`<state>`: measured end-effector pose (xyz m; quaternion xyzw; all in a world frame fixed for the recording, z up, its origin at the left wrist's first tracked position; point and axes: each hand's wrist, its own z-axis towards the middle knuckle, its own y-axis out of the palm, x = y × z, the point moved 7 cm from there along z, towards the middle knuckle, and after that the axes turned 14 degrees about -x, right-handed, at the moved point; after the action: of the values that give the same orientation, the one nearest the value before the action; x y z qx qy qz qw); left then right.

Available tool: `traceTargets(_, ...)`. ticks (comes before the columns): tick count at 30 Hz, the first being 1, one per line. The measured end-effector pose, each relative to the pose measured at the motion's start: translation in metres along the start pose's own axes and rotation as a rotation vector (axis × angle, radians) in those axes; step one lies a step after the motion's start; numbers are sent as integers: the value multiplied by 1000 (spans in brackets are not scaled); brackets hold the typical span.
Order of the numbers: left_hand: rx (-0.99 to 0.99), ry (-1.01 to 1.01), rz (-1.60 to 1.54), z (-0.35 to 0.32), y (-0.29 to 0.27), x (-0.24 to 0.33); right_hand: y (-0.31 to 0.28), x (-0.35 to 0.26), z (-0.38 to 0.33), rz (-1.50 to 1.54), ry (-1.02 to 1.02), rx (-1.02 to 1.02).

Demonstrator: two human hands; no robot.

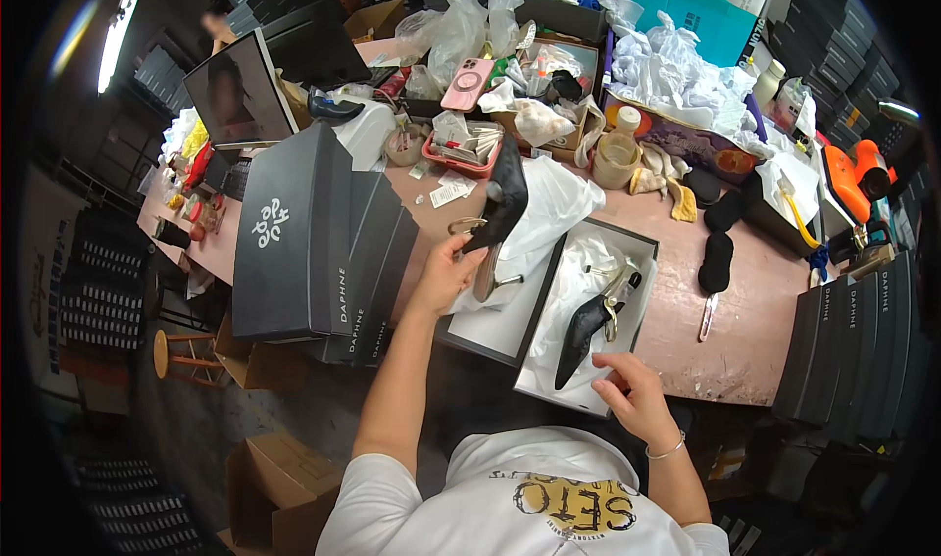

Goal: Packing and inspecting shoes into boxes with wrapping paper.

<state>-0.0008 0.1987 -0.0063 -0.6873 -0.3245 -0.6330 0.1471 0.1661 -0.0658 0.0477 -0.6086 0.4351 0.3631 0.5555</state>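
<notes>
My left hand (pixel 447 278) grips a black pointed high-heeled shoe (pixel 504 203) with a gold ring on its strap, raised over white tissue paper (pixel 559 199) and a box lid (pixel 471 337). The matching black shoe (pixel 582 333) lies on its side on white paper inside an open shoe box (pixel 642 245), its toe toward me. Beside that toe, at the near right rim of the box, hovers my right hand (pixel 635 391), thumb and forefinger apart and nothing between them.
Stacked dark shoe boxes stand at left (pixel 284 233) and right (pixel 848 336). Along the back are a red basket (pixel 459 167), a pink phone (pixel 467 84), a glue jar (pixel 617 154) and a crumpled-paper heap (pixel 676 71). A black eye-mask-like pad (pixel 717 262) lies right of the open box.
</notes>
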Motion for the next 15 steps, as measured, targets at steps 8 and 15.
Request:
traceTargets(8, -179, 117, -580, -32, 90, 11, 28, -25, 59, 463, -185, -138)
traceTargets(15, -409, 101, -700, -34, 118, -20, 44, -32, 45, 285, -233, -54)
